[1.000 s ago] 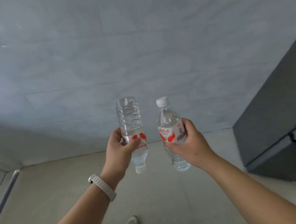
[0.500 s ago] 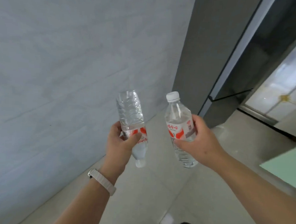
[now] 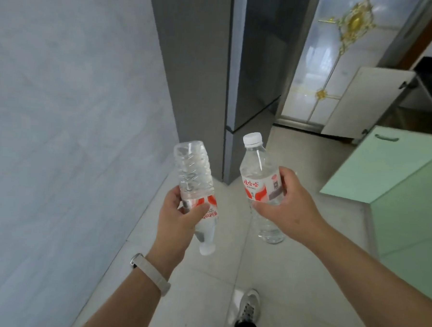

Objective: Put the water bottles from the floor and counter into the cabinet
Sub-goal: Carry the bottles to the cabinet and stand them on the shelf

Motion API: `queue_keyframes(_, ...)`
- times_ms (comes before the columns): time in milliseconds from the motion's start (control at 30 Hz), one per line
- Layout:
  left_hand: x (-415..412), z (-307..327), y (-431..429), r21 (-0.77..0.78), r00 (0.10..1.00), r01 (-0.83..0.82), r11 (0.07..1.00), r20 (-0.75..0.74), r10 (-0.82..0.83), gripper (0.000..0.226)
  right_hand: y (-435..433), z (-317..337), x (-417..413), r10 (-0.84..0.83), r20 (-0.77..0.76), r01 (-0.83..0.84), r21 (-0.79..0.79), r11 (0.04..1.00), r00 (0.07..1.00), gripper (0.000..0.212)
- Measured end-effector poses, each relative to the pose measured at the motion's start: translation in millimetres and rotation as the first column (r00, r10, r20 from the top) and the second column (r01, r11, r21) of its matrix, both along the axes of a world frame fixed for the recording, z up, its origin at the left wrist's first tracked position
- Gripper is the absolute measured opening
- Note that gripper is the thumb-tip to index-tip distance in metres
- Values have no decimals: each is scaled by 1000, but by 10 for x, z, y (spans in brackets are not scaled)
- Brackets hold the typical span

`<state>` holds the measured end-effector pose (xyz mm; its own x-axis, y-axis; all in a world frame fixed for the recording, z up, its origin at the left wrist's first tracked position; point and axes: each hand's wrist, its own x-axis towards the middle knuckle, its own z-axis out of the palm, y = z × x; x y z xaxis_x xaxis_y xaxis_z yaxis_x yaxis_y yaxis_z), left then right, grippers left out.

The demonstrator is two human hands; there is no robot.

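Observation:
My left hand (image 3: 179,217) grips a clear water bottle (image 3: 193,172) with a red-and-white label, held upside down with its white cap pointing at the floor. In my right hand (image 3: 286,208) is a second water bottle (image 3: 257,170), upright, white cap on top, held around the label. Both bottles hang in the air in front of me, side by side and apart. At the right stands a pale green cabinet (image 3: 409,188) with one door (image 3: 382,167) swung open; its inside is not visible.
A grey marbled wall (image 3: 61,130) runs along the left. A tall grey fridge (image 3: 214,75) stands ahead. Behind it is a glass door with gold ornaments (image 3: 338,57); a cream cabinet door (image 3: 363,101) hangs open. Beige floor tiles (image 3: 291,279) lie below, with my shoe (image 3: 250,307).
The view has swung to the right: the fridge, the glass door and the green cabinet have come into sight. Both hands keep the same hold on their bottles.

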<state>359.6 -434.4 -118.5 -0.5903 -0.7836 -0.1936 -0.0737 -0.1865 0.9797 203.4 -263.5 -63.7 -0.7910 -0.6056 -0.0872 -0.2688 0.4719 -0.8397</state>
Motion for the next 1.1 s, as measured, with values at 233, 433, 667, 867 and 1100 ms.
queue_keyframes(233, -1506, 183, 181, -32, 979, 198, 980, 61, -196, 55, 343, 27, -1167, -181, 44, 183, -57, 981, 982, 64)
queue_keyframes(433, -2461, 344, 331, -92, 939, 343, 935, 49, -340, 43, 633, 120, -1875, -317, 48, 319, -66, 945, 947, 63)
queue_keyframes(667, -3352, 382, 173, -101, 878, 479, 872, 42, -477, 50, 588, 80, -2458, -429, 76, 434, -73, 898, 900, 58)
queue_keyframes(867, -4094, 291, -278, -70, 817, 576, 814, 29, -576, 48, 185, 28, -2992, -518, 54, 520, -29, 854, 854, 61)
queue_keyframes(1100, -5124, 404, -1130, -63, 765, 637, 768, -68, -640, 47, -608, 173, -3761, -630, 25, 631, -43, 775, 776, 64)
